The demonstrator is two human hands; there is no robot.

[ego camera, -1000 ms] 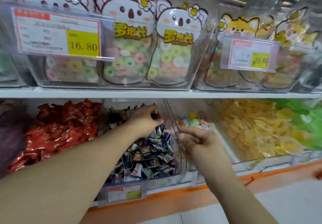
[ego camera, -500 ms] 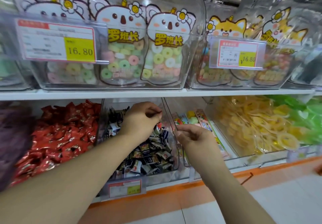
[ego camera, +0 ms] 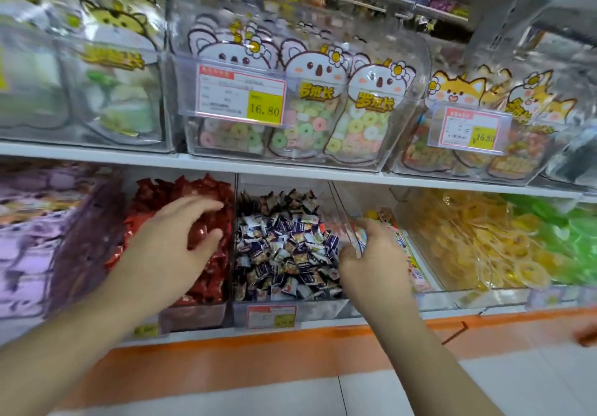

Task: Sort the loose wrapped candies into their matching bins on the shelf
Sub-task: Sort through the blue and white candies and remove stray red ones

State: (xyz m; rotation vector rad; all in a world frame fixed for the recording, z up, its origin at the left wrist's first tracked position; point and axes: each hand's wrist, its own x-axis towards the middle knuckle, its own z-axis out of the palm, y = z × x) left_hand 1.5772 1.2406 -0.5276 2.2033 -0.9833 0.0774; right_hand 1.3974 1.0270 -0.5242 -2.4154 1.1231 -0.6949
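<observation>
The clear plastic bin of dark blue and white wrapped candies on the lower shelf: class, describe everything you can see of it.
The clear plastic bin of dark blue and white wrapped candies sits on the lower shelf between the red-wrapped candies and a bin of colourful packets. It is open-topped, its transparent walls slanting, heaped with small crinkled wrappers. A red and yellow price tag is fixed to its front. The right hand rests at its right wall; the left hand hovers over the red bin.

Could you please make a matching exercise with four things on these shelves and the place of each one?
Things:
1. left hand
2. right hand
3. yellow candies
4. ring candy bags

Places:
A. upper shelf, behind a 16.80 tag
B. over the red candies
C. lower bin far to the right
D. at the clear divider right of the dark blue candies

Pairs: 1-B, 2-D, 3-C, 4-A
</observation>
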